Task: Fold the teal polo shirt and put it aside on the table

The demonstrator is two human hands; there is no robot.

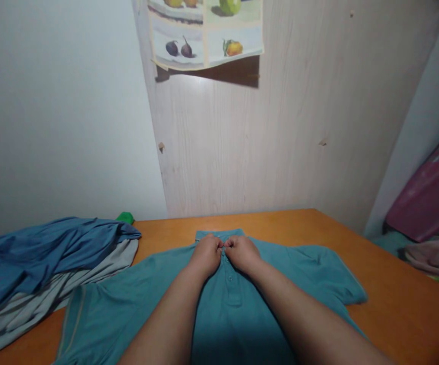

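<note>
A teal short-sleeved polo shirt (158, 284) lies spread front side up on the orange table, its collar (219, 234) toward the wall. Both hands meet at the top of its button placket (235, 294), just below the collar. My left hand (208, 253) is closed, fingertips pinching the placket's edge. Close against it, my right hand (244, 252) also pinches the fabric there. Whether a button sits between the fingertips is hidden. Lower on the placket a small button (230, 278) shows.
Blue and grey clothes (52, 253) are heaped on the table's left side. Behind them a bit of green (125, 218) shows. A wall with a fruit picture (207, 40) rises behind the table (295, 225). At right are a dark pink object (428, 197) and crumpled cloth (436, 258).
</note>
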